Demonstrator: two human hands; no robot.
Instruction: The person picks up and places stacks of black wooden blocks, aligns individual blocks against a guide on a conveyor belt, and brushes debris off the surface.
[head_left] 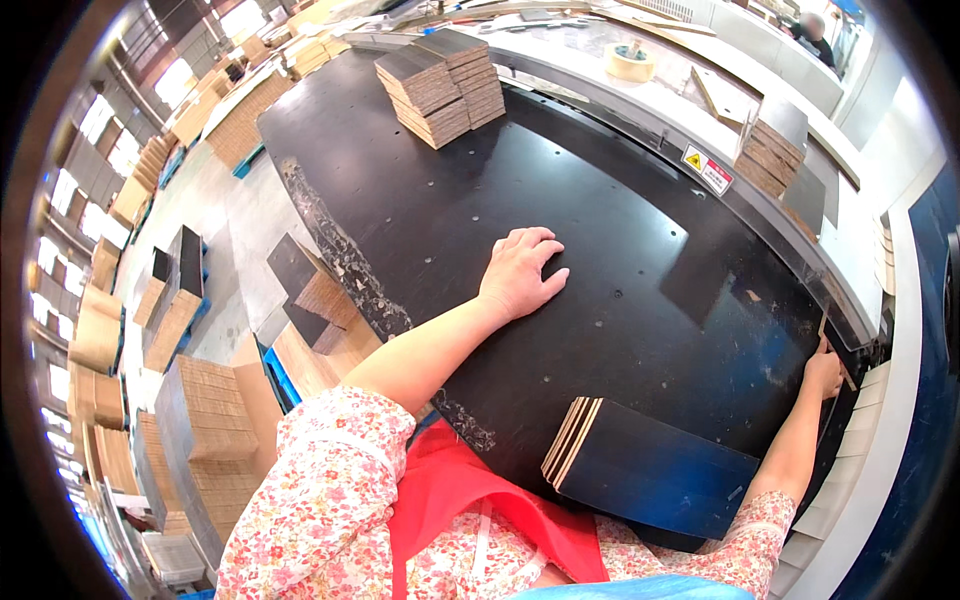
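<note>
right grip (825,374) is at the far edge of the black tabletop (600,345), its fingers curled in beside a narrow wood-coloured strip (823,328); it is small and partly hidden there, so i cannot tell how far it is closed or whether it has hold of the strip. left grip (522,272) lies palm down near the middle of the tabletop, fingers loosely spread, thumb apart, with nothing held.

taking the left grip as the clock's centre, the right grip and the strip sit between three and four o'clock. at five o'clock, near the person's body, a stack of dark boards (655,470) with pale edges lies on the tabletop, just beside the right forearm. at eleven o'clock, well apart from both hands, a pile of boards (440,88) with brown edges stands on the tabletop. at two o'clock a warning label (707,168) is stuck on the metal rail (660,140), and behind the rail is a smaller stack (772,150). a roll of tape (630,66) sits at one o'clock. down at eight o'clock are tall stacks of panels (210,415).
</note>
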